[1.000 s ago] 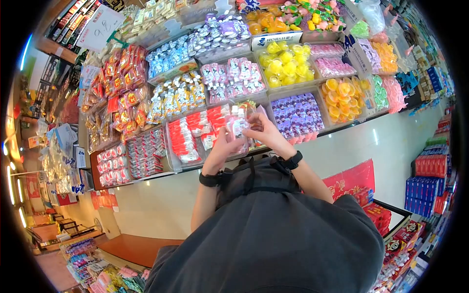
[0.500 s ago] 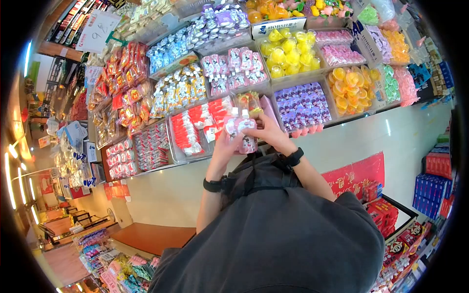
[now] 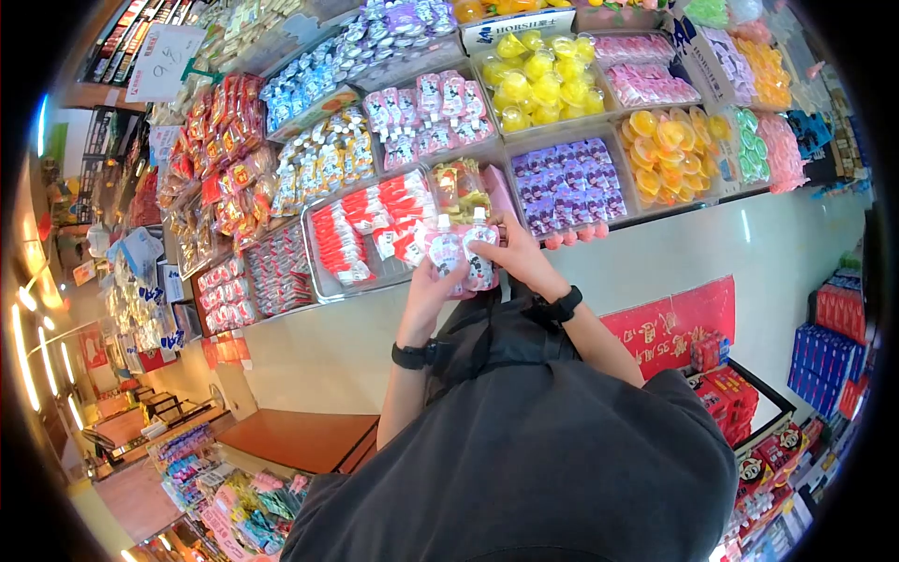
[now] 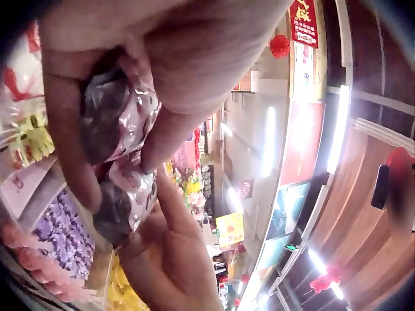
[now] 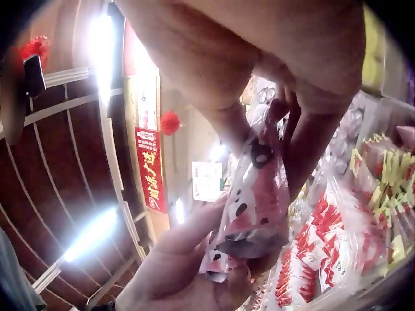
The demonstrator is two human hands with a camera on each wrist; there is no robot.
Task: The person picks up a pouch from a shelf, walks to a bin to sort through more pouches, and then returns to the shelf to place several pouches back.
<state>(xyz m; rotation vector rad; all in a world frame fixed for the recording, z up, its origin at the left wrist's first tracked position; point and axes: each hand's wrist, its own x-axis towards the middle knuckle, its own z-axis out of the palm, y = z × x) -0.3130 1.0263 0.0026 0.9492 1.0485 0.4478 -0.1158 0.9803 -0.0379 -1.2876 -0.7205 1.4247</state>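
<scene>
Two pink spouted pouches with white caps and cartoon prints are held side by side in front of the person's body. In the head view, the left hand (image 3: 429, 298) grips the left pouch (image 3: 444, 247), thumb across its front. The right hand (image 3: 526, 258) pinches the right pouch (image 3: 480, 273), its thumb on the printed face near the top. Close up in the left wrist view, the left pouch (image 4: 120, 116) shows its silvery bottom between thumb and fingers. The right wrist view has the right pouch (image 5: 253, 194) in front of the left hand (image 5: 172, 269).
A clear tray (image 3: 318, 292) of red-and-white packets lies just beyond the left hand. Purple packets (image 3: 569, 187) and orange jelly cups (image 3: 670, 155) fill boxes to the right. More pink pouches (image 3: 440, 112) stand in a box farther back. A floor (image 3: 693, 248) runs along the counter.
The two pouches overlapped in the hands before; now they sit side by side, printed faces up and caps pointing away. Both hands stay in front of the body while the head view shifts slightly.
</scene>
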